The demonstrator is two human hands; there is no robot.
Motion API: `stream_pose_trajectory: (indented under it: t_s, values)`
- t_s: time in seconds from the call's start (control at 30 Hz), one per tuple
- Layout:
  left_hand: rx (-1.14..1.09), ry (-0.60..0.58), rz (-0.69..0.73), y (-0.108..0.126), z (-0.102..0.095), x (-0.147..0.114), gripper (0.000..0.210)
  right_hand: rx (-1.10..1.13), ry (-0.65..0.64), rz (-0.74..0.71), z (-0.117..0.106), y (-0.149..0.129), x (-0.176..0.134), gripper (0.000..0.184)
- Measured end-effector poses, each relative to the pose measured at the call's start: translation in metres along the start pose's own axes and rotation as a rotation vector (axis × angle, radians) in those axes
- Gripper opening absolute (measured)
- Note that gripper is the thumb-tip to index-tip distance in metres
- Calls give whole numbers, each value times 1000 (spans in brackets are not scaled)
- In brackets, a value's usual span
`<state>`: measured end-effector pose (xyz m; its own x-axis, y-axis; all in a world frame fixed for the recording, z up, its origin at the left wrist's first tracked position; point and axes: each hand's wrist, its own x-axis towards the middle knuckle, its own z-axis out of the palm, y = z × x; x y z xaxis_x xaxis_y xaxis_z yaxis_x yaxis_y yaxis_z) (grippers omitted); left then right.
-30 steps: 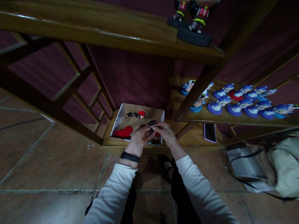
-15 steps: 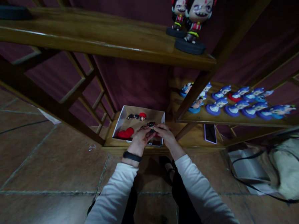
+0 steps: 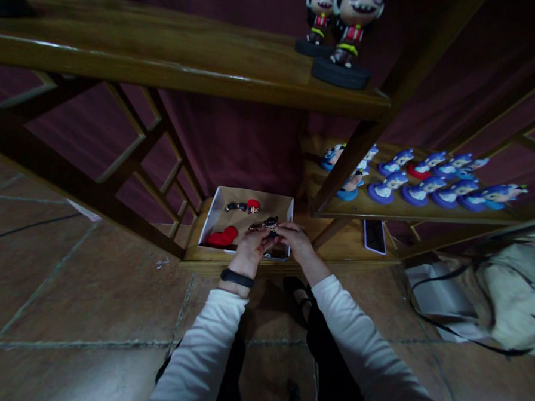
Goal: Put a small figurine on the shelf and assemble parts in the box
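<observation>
Both my hands meet over the front edge of an open cardboard box (image 3: 213,212) on the bottom shelf. My left hand (image 3: 249,249) and my right hand (image 3: 295,238) hold a small dark figurine (image 3: 270,224) between their fingertips, above the box. Inside the box lie red round bases (image 3: 222,237) at the front left and another small figurine with a red top (image 3: 248,206) at the back. A black band sits on my left wrist.
Two large big-headed figurines on black bases (image 3: 340,71) stand on the upper wooden shelf. Several blue figurines (image 3: 423,185) fill the middle shelf at right. A phone (image 3: 374,235) lies on the bottom shelf. A bag with a black cord (image 3: 500,296) sits on the tiled floor at right.
My hands stay at the box with the small dark figurine between them, only shifting slightly. The view tilted a little up and then back down.
</observation>
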<state>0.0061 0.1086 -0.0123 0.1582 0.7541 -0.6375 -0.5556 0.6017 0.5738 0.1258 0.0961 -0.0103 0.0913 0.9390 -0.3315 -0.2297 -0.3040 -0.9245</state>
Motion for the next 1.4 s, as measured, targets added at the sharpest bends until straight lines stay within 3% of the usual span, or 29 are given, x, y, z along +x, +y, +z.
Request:
stream_pose_trajectory:
  t_s: [0.1, 0.37, 0.57, 0.73, 1.17, 1.4]
  values:
    - [0, 63, -46, 0, 1, 1, 12, 23, 3, 13, 1, 2, -1, 24]
    - [-28, -79, 28, 8, -3, -7, 14, -21, -26, -78, 0, -1, -6, 24]
    - [38, -194, 215, 21, 3, -22, 26, -115, -75, -332, -5, -12, -1, 15]
    - [84, -283, 296, 30, 6, -31, 28, -130, -128, -426, -7, -17, 0, 12]
    - [296, -318, 422, 44, 6, -41, 29, -190, -126, -482, -3, -36, -19, 11]
    - [248, -257, 318, 42, 2, -36, 24, -198, -109, -359, 0, -30, -16, 17]
